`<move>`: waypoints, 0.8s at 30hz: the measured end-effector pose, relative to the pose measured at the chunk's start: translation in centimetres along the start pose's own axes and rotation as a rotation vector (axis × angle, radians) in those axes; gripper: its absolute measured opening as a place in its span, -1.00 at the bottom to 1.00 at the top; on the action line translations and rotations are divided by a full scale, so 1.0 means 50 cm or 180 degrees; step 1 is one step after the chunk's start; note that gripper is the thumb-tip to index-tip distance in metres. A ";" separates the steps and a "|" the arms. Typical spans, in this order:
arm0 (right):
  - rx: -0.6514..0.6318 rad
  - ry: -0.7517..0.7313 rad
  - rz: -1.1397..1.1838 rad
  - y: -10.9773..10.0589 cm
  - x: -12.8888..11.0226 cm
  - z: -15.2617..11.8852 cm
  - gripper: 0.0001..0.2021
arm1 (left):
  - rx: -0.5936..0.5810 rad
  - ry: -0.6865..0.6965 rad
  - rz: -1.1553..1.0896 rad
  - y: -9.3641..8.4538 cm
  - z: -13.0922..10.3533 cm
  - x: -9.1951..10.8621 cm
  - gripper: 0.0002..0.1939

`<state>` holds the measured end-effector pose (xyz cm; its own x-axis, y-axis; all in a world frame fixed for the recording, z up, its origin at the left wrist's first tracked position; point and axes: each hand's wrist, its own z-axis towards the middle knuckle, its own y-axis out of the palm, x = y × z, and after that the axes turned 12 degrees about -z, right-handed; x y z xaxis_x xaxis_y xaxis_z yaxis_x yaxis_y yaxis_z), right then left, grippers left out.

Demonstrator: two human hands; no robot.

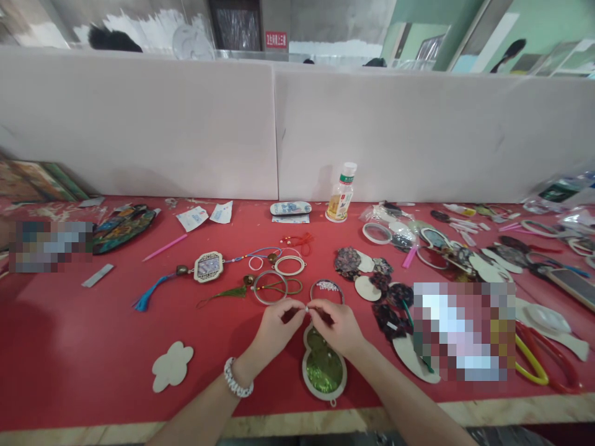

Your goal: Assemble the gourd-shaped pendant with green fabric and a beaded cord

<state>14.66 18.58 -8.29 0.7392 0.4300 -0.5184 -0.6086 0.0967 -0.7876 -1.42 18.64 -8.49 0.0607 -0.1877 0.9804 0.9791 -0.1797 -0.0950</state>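
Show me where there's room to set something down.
Widest: left of the flower-shaped cutout, below the blue tassel. Smaller: between that cutout and the left hand. Crowded: right of the right hand, where dark pieces and pale cutouts overlap.

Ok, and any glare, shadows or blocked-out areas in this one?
In the head view, bright glints on the green gourd; a faint shadow on the white board left of the bottle; a pixelated patch at left, another at right.

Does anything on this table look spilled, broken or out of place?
Nothing looks clearly spilled or broken: the bottle stands upright and the white beads sit inside the round dish. The overlapping pieces at right look untidy; pixelation hides two areas.
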 end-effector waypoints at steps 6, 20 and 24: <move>0.0034 -0.0012 0.0063 0.001 0.000 0.000 -0.84 | -0.0045 0.0114 0.0156 0.000 0.001 0.004 -0.89; -0.0136 0.0058 0.0244 -0.004 0.003 0.002 -0.84 | -0.0150 0.0071 0.0281 0.001 -0.001 0.014 -0.87; -0.0162 0.0002 0.0207 -0.005 0.005 0.001 -0.84 | -0.0144 0.0039 0.0278 0.002 -0.001 0.013 -0.88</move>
<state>14.98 18.73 -8.22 0.6988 0.4332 -0.5692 -0.6399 0.0228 -0.7681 -1.32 18.48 -7.87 0.1428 -0.2164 0.9658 0.9605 -0.2054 -0.1880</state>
